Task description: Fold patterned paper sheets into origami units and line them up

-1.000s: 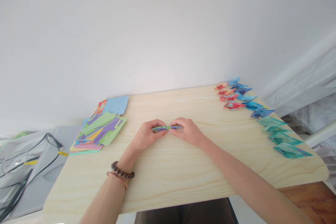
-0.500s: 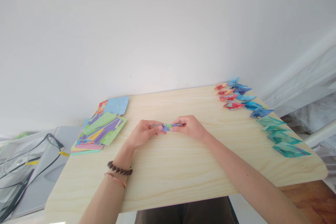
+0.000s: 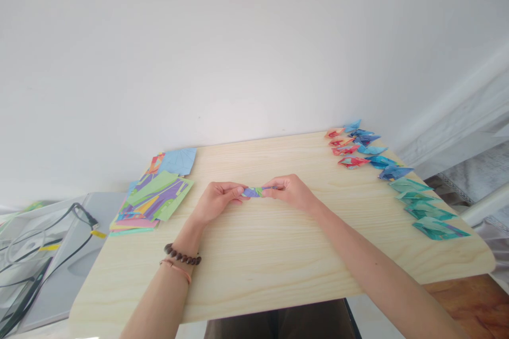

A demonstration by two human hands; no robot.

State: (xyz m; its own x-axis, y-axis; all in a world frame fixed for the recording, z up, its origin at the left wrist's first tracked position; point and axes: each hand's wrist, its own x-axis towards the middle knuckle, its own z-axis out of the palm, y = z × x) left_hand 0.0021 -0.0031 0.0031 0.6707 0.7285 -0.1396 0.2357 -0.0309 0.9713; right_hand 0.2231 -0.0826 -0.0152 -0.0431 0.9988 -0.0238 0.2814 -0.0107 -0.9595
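A small folded paper piece (image 3: pixel 253 192), purple, blue and green, is held just above the middle of the pale wooden table (image 3: pixel 278 254). My left hand (image 3: pixel 217 202) pinches its left end with closed fingers. My right hand (image 3: pixel 292 192) pinches its right end the same way. The wrist of my left arm carries a dark bead bracelet and a thin cord.
A stack of coloured paper sheets (image 3: pixel 153 196) lies at the table's left rear. Along the right edge runs a row of folded paper figures: red (image 3: pixel 342 147), blue (image 3: pixel 376 156) and teal (image 3: pixel 427 212). Left of the table sits a grey surface with black cables (image 3: pixel 43 243). A white wall rises behind.
The folded piece has turned in my fingers from a flat thin strip to a shorter bunched shape showing purple. Both hands stayed at the table's middle.
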